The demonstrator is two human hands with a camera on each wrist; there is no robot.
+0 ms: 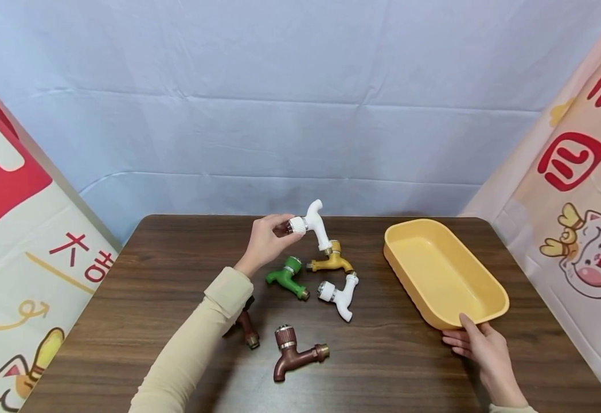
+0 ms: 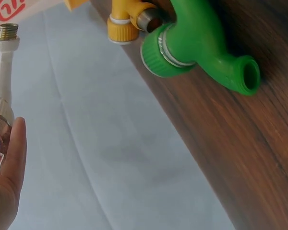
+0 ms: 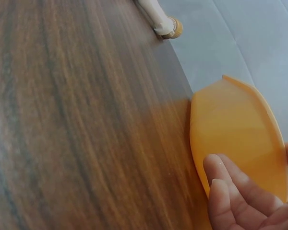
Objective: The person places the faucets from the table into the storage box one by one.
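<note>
My left hand (image 1: pixel 268 242) pinches a white tap (image 1: pixel 317 223) by its ribbed knob, holding it up above the far part of the table. In the left wrist view the tap's white body (image 2: pixel 2 72) stands with its brass thread upward. My right hand (image 1: pixel 486 353) grips the near end of a yellow plastic basin (image 1: pixel 437 275), thumb over the rim and fingers against the outer wall. The right wrist view has the fingers (image 3: pixel 245 196) along that wall. Below the held tap lie a yellow tap (image 1: pixel 334 263) and a green tap (image 1: pixel 287 279).
A second white tap (image 1: pixel 346 297) lies near the middle of the wooden table (image 1: pixel 383 367). Closer to me is a brown tap (image 1: pixel 297 358). Another brown tap (image 1: pixel 249 330) is partly hidden by the left sleeve (image 1: pixel 197 338). A pale cloth backdrop (image 1: pixel 280 115) hangs behind.
</note>
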